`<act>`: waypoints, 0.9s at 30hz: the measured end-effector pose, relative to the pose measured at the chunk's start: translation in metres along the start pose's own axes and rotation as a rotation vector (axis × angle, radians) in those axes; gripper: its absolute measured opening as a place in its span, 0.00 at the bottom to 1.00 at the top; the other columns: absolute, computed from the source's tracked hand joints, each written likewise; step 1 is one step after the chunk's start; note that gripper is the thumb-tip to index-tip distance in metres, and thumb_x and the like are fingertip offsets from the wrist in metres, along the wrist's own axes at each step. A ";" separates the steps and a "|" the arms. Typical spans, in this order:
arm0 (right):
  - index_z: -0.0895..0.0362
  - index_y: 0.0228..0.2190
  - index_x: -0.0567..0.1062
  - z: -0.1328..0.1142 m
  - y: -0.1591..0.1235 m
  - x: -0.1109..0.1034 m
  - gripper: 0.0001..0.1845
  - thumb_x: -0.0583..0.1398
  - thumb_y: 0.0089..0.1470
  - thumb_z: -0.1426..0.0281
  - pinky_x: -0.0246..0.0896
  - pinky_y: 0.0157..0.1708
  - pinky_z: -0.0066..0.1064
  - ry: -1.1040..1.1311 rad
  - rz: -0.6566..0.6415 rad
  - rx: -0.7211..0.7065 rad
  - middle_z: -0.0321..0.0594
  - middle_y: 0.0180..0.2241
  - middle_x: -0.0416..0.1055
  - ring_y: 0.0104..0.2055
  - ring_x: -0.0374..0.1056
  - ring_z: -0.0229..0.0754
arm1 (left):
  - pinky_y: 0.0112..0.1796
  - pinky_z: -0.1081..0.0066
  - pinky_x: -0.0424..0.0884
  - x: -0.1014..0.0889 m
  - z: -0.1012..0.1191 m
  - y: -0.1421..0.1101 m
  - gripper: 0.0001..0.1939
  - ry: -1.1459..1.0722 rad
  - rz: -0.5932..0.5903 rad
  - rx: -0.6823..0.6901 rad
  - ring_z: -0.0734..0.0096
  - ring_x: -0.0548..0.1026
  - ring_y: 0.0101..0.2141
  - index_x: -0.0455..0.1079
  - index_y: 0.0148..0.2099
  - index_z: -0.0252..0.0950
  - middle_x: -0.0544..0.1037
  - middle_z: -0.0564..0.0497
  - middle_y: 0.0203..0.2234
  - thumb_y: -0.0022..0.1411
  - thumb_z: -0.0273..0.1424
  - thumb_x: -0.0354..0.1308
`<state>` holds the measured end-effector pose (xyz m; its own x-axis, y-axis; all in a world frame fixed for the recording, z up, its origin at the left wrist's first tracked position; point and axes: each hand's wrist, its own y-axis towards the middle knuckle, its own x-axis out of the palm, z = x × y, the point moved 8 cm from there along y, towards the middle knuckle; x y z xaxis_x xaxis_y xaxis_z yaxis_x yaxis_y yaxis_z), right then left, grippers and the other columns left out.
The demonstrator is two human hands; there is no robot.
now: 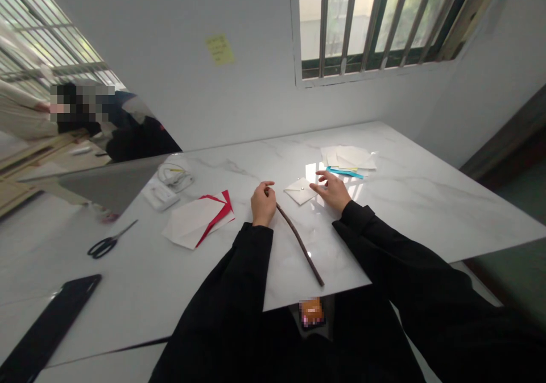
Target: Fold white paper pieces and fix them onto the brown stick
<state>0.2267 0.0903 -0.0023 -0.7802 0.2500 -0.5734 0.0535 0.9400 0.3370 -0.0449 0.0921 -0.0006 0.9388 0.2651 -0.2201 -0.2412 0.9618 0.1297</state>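
Observation:
My left hand [263,203] is closed around the far end of a thin dark stick [300,245] that lies slanted across the white marble table [405,201] toward its near edge. My right hand [330,190] hovers with its fingers spread, just right of a small folded white paper piece [299,191] with a tiny dot on it. Both arms wear black sleeves.
A red-and-white folded paper [198,219] lies left of my hands, with black scissors [108,243] and a white cable bundle [174,177] further left. White sheets and a blue strip [346,161] sit behind my right hand. A dark flat object [51,323] lies near left. Another person sits at far left.

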 end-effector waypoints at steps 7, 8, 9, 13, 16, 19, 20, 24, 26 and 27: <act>0.61 0.64 0.70 -0.013 -0.011 0.027 0.40 0.70 0.54 0.60 0.63 0.58 0.53 -0.229 -0.034 -0.143 0.56 0.49 0.78 0.52 0.71 0.62 | 0.62 0.57 0.64 0.016 0.014 -0.018 0.17 0.716 -0.053 0.266 0.52 0.73 0.54 0.79 0.55 0.37 0.77 0.40 0.50 0.64 0.25 0.59; 0.61 0.64 0.70 -0.011 -0.011 0.028 0.41 0.71 0.53 0.61 0.64 0.58 0.53 -0.216 -0.036 -0.131 0.55 0.49 0.78 0.52 0.71 0.62 | 0.62 0.57 0.65 0.017 0.013 -0.019 0.17 0.726 -0.064 0.272 0.51 0.72 0.54 0.78 0.55 0.37 0.77 0.40 0.50 0.65 0.27 0.60; 0.60 0.64 0.69 -0.009 -0.010 0.028 0.42 0.71 0.51 0.61 0.65 0.57 0.52 -0.185 -0.040 -0.117 0.54 0.48 0.79 0.51 0.72 0.61 | 0.61 0.57 0.65 0.018 0.013 -0.020 0.17 0.729 -0.066 0.274 0.51 0.72 0.54 0.78 0.56 0.38 0.77 0.40 0.51 0.65 0.28 0.60; 0.56 0.64 0.71 0.005 -0.008 0.021 0.42 0.69 0.48 0.65 0.69 0.47 0.43 -0.009 -0.057 -0.027 0.45 0.42 0.80 0.41 0.75 0.52 | 0.61 0.57 0.65 0.022 0.016 -0.023 0.18 0.695 -0.063 0.268 0.52 0.72 0.54 0.77 0.57 0.37 0.76 0.39 0.52 0.66 0.29 0.60; 0.55 0.58 0.76 0.012 -0.010 0.015 0.33 0.67 0.50 0.64 0.68 0.42 0.39 0.031 -0.047 0.020 0.40 0.35 0.79 0.35 0.73 0.47 | 0.61 0.57 0.65 0.015 0.025 -0.035 0.17 0.647 -0.036 0.293 0.52 0.73 0.55 0.77 0.56 0.36 0.76 0.38 0.53 0.65 0.27 0.61; 0.56 0.56 0.78 0.015 -0.013 0.012 0.31 0.66 0.50 0.61 0.66 0.38 0.37 0.047 -0.042 0.034 0.39 0.33 0.78 0.32 0.71 0.45 | 0.62 0.57 0.65 -0.029 0.039 -0.063 0.16 0.655 0.056 0.389 0.52 0.73 0.57 0.77 0.54 0.37 0.77 0.38 0.53 0.63 0.27 0.62; 0.56 0.56 0.78 0.015 -0.014 0.013 0.31 0.66 0.50 0.60 0.66 0.38 0.37 0.047 -0.044 0.031 0.39 0.33 0.78 0.31 0.70 0.45 | 0.63 0.56 0.64 -0.056 0.043 -0.075 0.17 0.693 0.093 0.438 0.52 0.72 0.58 0.76 0.55 0.38 0.77 0.39 0.54 0.64 0.29 0.61; 0.56 0.55 0.79 0.012 -0.016 0.017 0.30 0.64 0.52 0.59 0.64 0.38 0.37 0.030 -0.037 0.011 0.39 0.33 0.78 0.32 0.71 0.46 | 0.65 0.51 0.62 -0.219 0.039 -0.116 0.24 1.047 0.300 0.335 0.46 0.72 0.61 0.73 0.61 0.35 0.77 0.36 0.57 0.67 0.39 0.56; 0.56 0.54 0.79 0.009 -0.016 0.019 0.28 0.64 0.53 0.59 0.64 0.38 0.37 0.027 -0.014 0.012 0.39 0.33 0.78 0.33 0.72 0.46 | 0.65 0.46 0.62 -0.316 0.025 -0.129 0.34 1.283 0.377 0.082 0.37 0.70 0.63 0.69 0.65 0.29 0.74 0.30 0.60 0.66 0.46 0.53; 0.55 0.54 0.79 0.008 -0.016 0.020 0.28 0.63 0.53 0.60 0.63 0.38 0.37 0.024 -0.004 0.015 0.39 0.33 0.78 0.33 0.72 0.46 | 0.63 0.43 0.63 -0.359 0.014 -0.135 0.39 1.375 0.363 -0.074 0.32 0.69 0.64 0.66 0.68 0.27 0.71 0.27 0.63 0.66 0.50 0.53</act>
<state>0.2155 0.0816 -0.0249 -0.7949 0.2410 -0.5568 0.0598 0.9444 0.3233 -0.3457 -0.1334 0.0748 -0.1486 0.3067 -0.9401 -0.4652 0.8173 0.3402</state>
